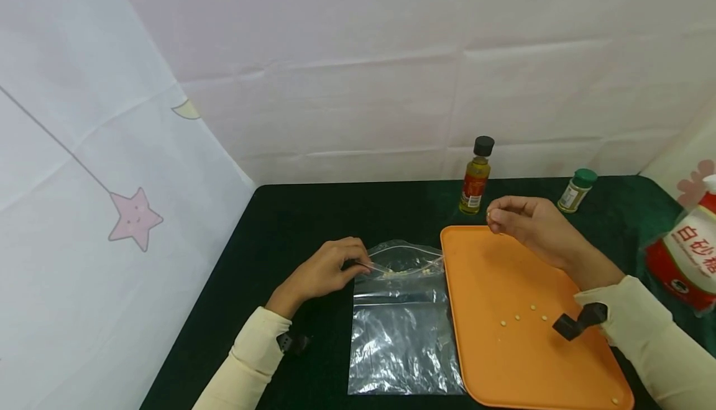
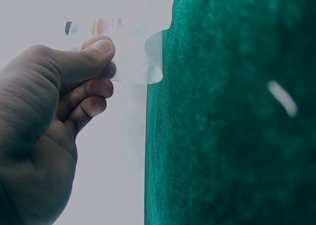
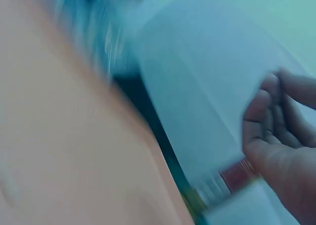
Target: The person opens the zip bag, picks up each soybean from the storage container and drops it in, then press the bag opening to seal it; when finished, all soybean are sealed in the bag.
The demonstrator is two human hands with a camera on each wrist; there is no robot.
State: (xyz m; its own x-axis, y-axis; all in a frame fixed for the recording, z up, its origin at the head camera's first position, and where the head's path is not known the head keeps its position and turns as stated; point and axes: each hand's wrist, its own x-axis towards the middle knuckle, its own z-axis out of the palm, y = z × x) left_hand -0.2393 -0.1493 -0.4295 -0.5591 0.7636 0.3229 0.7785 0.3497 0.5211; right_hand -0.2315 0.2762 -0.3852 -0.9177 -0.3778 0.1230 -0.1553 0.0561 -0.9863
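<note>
A clear zip-lock bag (image 1: 405,341) lies flat on the dark green table, its mouth spread apart, with small pale yellow pieces (image 1: 397,271) visible just inside. My left hand (image 1: 327,268) pinches the left edge of that mouth between thumb and fingers; the left wrist view shows the plastic (image 2: 140,62) at the fingertips. Above the far end of an orange tray (image 1: 526,360), my right hand (image 1: 528,227) has thumb and fingertips together on what appears to be one small pale yellow piece (image 1: 488,214). Several similar bean-like pieces (image 1: 517,317) are scattered on the tray.
Behind the tray stands an oil bottle (image 1: 474,180) with a black cap. A small jar (image 1: 576,191) with a green lid is to its right. At the right edge sits a red and white bag (image 1: 690,248) with Chinese lettering. A pale cloth (image 1: 358,74) hangs behind the table.
</note>
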